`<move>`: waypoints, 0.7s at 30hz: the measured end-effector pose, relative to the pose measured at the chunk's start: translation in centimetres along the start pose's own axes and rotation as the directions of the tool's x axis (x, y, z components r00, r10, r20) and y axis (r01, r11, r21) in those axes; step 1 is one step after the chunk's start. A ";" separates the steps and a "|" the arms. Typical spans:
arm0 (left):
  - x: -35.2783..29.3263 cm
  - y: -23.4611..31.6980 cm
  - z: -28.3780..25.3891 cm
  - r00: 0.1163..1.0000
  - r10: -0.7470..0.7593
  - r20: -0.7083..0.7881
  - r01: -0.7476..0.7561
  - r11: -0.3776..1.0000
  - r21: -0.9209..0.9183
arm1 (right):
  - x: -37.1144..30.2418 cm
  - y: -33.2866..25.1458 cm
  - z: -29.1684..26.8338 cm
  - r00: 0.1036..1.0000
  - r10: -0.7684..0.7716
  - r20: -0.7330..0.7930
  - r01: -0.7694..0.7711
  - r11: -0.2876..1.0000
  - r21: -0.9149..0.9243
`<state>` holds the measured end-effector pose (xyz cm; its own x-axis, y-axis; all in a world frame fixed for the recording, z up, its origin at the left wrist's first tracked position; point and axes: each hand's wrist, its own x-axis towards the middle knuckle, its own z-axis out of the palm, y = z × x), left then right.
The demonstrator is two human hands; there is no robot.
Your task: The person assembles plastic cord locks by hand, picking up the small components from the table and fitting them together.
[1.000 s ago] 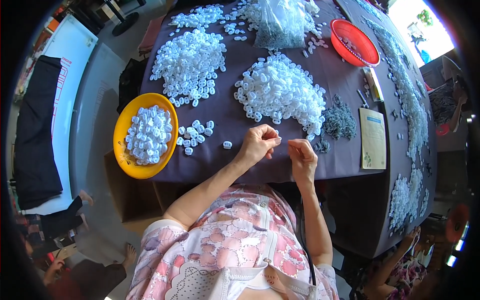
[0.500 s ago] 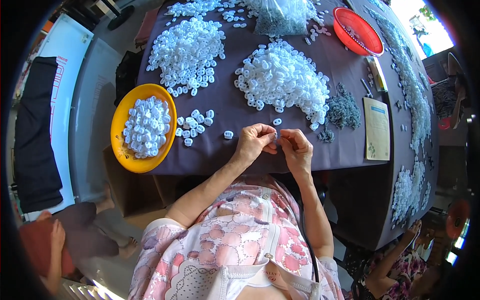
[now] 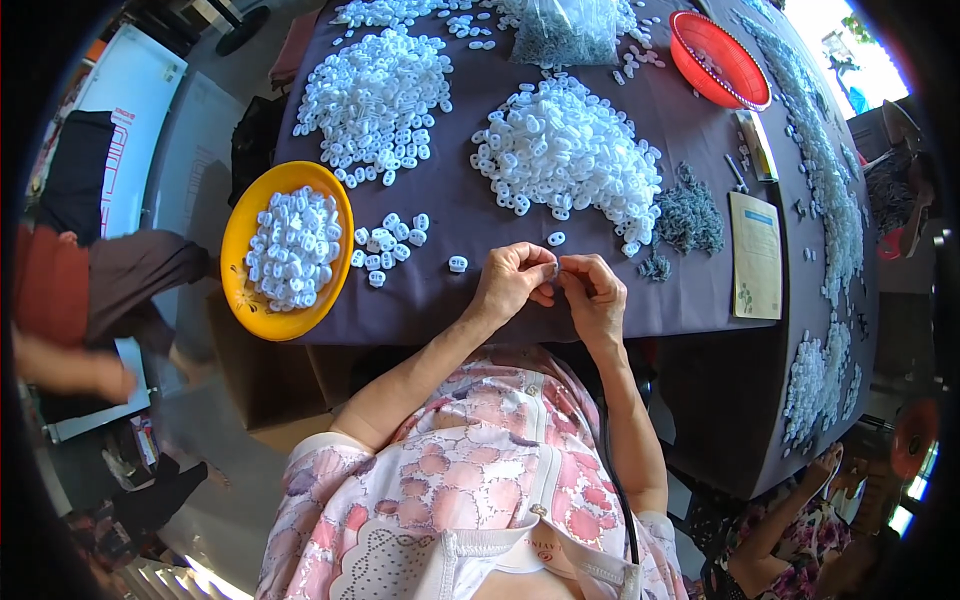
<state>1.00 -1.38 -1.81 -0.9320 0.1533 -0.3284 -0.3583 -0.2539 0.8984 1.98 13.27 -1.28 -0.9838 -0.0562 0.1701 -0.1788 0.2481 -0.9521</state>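
Note:
Over the table's near edge, my left hand (image 3: 512, 282) and my right hand (image 3: 596, 292) meet with thumbs and fingertips pinched together. Between them is a small white plastic piece (image 3: 556, 268), mostly covered by the fingers. A single white oval piece (image 3: 556, 239) lies just beyond the fingertips. Left of my left hand sits one lone white piece with dark slots (image 3: 458, 264), and farther left is a loose cluster of similar pieces (image 3: 381, 241). Past my hands rises a heap of white oval pieces (image 3: 570, 145). A tangled grey heap, looking like tiny springs (image 3: 690, 215), lies to its right.
A yellow bowl (image 3: 236, 290) of white pieces stands at the left edge. Behind are another white heap (image 3: 375, 100), a clear bag (image 3: 565, 35) and a red basket (image 3: 690, 90). A tan notebook (image 3: 755, 265) lies right. Other people are at left (image 3: 130, 280) and lower right (image 3: 790, 540).
My hands stay nearly in place, still pinching at the small piece. At the left, the person in red has moved farther up the picture, with an arm now swung forward and blurred.

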 end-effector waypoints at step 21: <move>-0.4 -0.5 0.0 0.996 0.082 -0.027 -0.081 0.996 0.026 | 1.8 0.3 -1.4 0.969 0.176 0.173 -0.177 0.984 -0.008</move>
<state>1.58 -1.34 -2.10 -0.9593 0.1059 -0.2619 -0.2803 -0.2405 0.9293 0.15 14.64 -0.91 -0.9828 -0.1784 -0.0468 -0.0017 0.2621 -0.9650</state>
